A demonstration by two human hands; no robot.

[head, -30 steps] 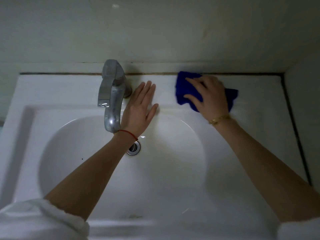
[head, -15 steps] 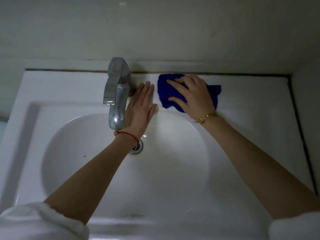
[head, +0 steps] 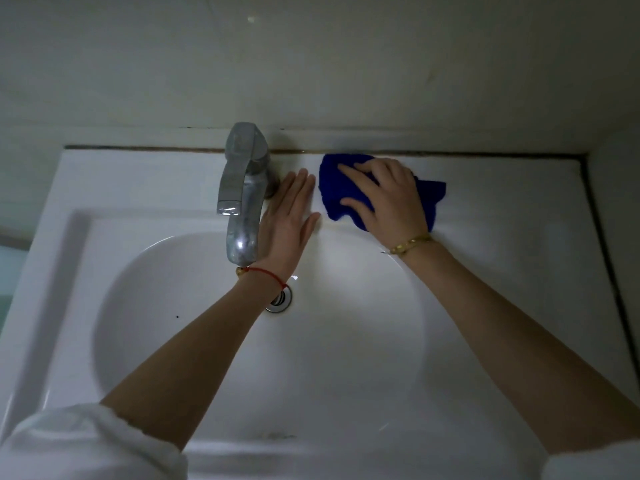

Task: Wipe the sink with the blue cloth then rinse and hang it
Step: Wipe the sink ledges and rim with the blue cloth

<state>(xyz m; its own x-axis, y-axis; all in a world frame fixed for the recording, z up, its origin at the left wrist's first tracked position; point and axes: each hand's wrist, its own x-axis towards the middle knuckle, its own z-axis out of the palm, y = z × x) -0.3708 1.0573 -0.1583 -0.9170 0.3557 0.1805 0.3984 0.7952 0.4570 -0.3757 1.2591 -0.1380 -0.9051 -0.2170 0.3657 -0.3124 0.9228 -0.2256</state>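
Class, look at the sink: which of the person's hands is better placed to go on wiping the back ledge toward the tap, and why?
The right hand: it already presses the blue cloth on the sink ledge. The left hand lies flat, cloth-free, beside the tap.

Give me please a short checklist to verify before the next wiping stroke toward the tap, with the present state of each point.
1. Right hand presses on the blue cloth: ok, fingers spread on top of it.
2. Cloth lies on the back ledge of the sink: ok.
3. Path to the tap is free: not ok, the left hand rests flat between cloth and tap.
4. Water is off: ok, no stream shows under the spout.
5. Cloth is damp enough: cannot tell.
6. Drain is unblocked: cannot tell, the left wrist partly covers it.
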